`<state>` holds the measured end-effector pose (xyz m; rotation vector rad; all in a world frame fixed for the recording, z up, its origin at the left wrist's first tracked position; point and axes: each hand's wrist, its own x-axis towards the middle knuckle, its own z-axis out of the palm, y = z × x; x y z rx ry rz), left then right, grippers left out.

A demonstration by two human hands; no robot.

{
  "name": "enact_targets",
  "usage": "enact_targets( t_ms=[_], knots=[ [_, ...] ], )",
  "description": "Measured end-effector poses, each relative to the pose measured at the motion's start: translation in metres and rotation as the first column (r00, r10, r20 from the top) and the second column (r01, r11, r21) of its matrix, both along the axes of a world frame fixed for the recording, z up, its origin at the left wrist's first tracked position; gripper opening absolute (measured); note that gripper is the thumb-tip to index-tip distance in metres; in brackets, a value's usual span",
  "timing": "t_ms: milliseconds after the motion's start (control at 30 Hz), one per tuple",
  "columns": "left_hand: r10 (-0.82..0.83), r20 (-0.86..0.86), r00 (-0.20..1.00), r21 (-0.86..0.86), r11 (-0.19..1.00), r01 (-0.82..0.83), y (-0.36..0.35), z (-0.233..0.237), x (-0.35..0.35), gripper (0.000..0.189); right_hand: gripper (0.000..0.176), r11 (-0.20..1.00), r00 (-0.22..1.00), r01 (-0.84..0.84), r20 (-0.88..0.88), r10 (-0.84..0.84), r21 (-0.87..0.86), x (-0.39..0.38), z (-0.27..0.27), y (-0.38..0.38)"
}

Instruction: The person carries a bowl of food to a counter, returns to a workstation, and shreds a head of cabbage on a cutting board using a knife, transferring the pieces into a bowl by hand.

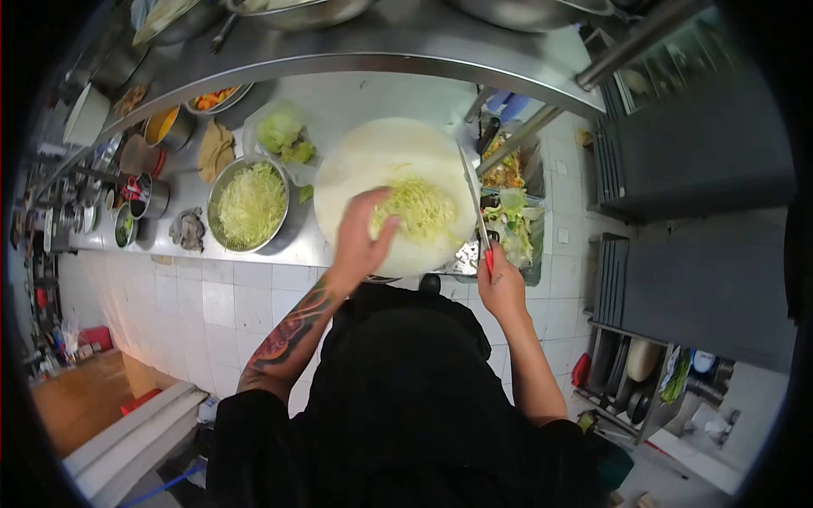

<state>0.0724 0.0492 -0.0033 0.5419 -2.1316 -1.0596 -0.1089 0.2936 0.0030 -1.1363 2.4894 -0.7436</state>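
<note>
Now left hand [360, 233] gathers shredded cabbage [419, 212] (right hand [501, 284] grips knife [476, 203])

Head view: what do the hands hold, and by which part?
Right hand holds the knife by its red handle; left hand only presses the shredded cabbage.

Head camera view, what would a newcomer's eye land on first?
The round white cutting board at centre, where the left grip rests on a pile of shredded cabbage. The right grip holds a red-handled knife at its right edge; a metal bowl of shreds sits left.
</note>
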Motion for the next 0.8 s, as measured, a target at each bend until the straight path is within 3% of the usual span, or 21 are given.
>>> enact_targets(
  t_ms=[33, 67, 100, 133, 233, 300, 333, 367, 400, 433, 467, 533, 600, 667, 767, 800],
  knots=[
    [-0.021, 0.003, 1.0, -0.001, 1.0, 0.021, -0.003, -0.02, 0.011, 0.055, 0.042, 0.998, 0.995, 0.058, -0.077, -0.057, 0.015, 0.0, -0.005, 0.001],
    [0.074, 0.161, 0.984, -0.127, 0.99, -0.054, -0.002, -0.038, 0.023, 0.074, 0.049, 0.991, 0.995, 0.034, -0.094, -0.022, 0.131, 0.006, -0.005, -0.006],
    [0.191, 0.297, 0.935, -0.267, 0.957, -0.111, 0.0, -0.049, 0.029, 0.093, 0.049, 0.991, 0.995, 0.043, -0.091, -0.032, 0.128, 0.018, -0.011, -0.011],
    [0.1, 0.445, 0.89, -0.23, 0.973, 0.006, 0.004, -0.06, 0.032, 0.118, 0.049, 0.995, 0.998, 0.021, -0.056, -0.016, 0.102, 0.031, -0.02, -0.016],
    [0.145, 0.424, 0.894, -0.294, 0.956, -0.015, 0.025, -0.06, -0.002, 0.118, 0.048, 0.987, 0.999, -0.044, 0.032, 0.04, 0.152, 0.061, -0.017, -0.04],
    [0.131, 0.414, 0.901, -0.275, 0.961, -0.013, 0.029, -0.06, -0.021, 0.12, 0.044, 0.996, 0.997, -0.054, 0.064, 0.05, 0.065, 0.055, -0.025, -0.035],
    [0.134, 0.412, 0.901, -0.266, 0.964, -0.022, 0.029, -0.059, -0.026, 0.12, 0.042, 0.997, 0.964, -0.062, 0.255, 0.071, -0.041, 0.043, -0.032, -0.029],
    [0.14, 0.408, 0.902, -0.257, 0.966, -0.034, 0.027, -0.058, -0.03, 0.12, 0.04, 0.988, 0.895, -0.05, 0.433, 0.111, -0.148, 0.032, -0.035, -0.022],
    [0.141, 0.409, 0.901, -0.257, 0.966, -0.035, 0.02, -0.059, -0.031, 0.12, 0.031, 0.986, 0.772, 0.069, 0.634, 0.043, -0.151, 0.023, -0.027, -0.014],
    [0.136, 0.318, 0.938, -0.263, 0.964, -0.05, 0.009, -0.062, -0.027, 0.12, 0.031, 0.986, 0.771, 0.069, 0.636, 0.043, -0.15, 0.011, -0.022, -0.002],
    [0.128, 0.225, 0.966, -0.267, 0.962, -0.065, -0.001, -0.064, -0.026, 0.121, 0.026, 0.986, 0.65, 0.125, 0.76, 0.001, -0.107, -0.001, -0.019, 0.011],
    [0.072, 0.267, 0.961, -0.207, 0.978, -0.016, -0.023, -0.065, -0.033, 0.121, 0.018, 0.975, 0.425, 0.217, 0.904, -0.057, -0.041, -0.004, -0.022, 0.024],
    [0.014, 0.3, 0.954, -0.148, 0.988, 0.032, -0.025, -0.054, -0.038, 0.12, 0.018, 0.974, 0.433, 0.223, 0.899, -0.07, -0.032, 0.013, -0.032, 0.022],
    [-0.018, 0.449, 0.893, -0.217, 0.968, 0.129, -0.007, -0.041, -0.057, 0.115, 0.019, 0.97, 0.496, 0.237, 0.865, -0.073, -0.054, 0.032, -0.04, 0.005],
    [0.069, 0.266, 0.962, -0.308, 0.951, 0.017, 0.036, -0.044, -0.078, 0.087, 0.021, 0.977, 0.598, 0.18, 0.801, -0.018, -0.113, 0.064, -0.039, -0.031],
    [0.069, 0.265, 0.962, -0.308, 0.951, 0.017, 0.042, -0.047, -0.083, 0.087, 0.021, 0.977, 0.598, 0.18, 0.801, -0.017, -0.113, 0.065, -0.042, -0.032]
  ],
)
